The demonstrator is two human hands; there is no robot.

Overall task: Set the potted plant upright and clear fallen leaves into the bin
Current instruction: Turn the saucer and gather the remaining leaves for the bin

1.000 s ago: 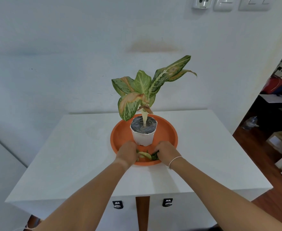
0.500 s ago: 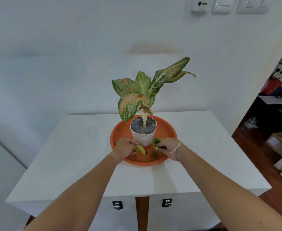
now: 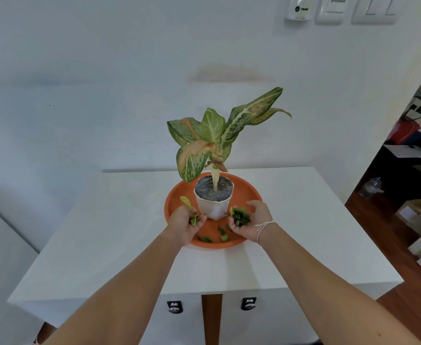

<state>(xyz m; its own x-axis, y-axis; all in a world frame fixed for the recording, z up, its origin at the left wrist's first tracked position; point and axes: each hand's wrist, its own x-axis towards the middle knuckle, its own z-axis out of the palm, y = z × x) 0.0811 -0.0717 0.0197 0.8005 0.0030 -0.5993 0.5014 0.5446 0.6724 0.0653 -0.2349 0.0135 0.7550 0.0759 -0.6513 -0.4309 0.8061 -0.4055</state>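
The potted plant [image 3: 214, 197] stands upright in a white pot, at the centre of a round orange tray [image 3: 246, 192] on the white table [image 3: 119, 235]. My left hand [image 3: 185, 224] is raised over the tray's front left and closed on a few yellow-green fallen leaves [image 3: 192, 215]. Over the tray's front right, my right hand [image 3: 250, 221] is cupped around a bunch of dark green fallen leaves [image 3: 240, 216]. Three loose leaves [image 3: 220, 235] lie on the tray between my hands. No bin is in view.
The table stands against a white wall with switches [image 3: 329, 8] high up. Two black knobs [image 3: 174, 307] sit on the table's front. To the right, a doorway opens onto a wooden floor [image 3: 388, 230] with boxes and clutter.
Both hands have lifted off the tray's front and moved apart, each carrying leaves. A few leaves stay on the tray.
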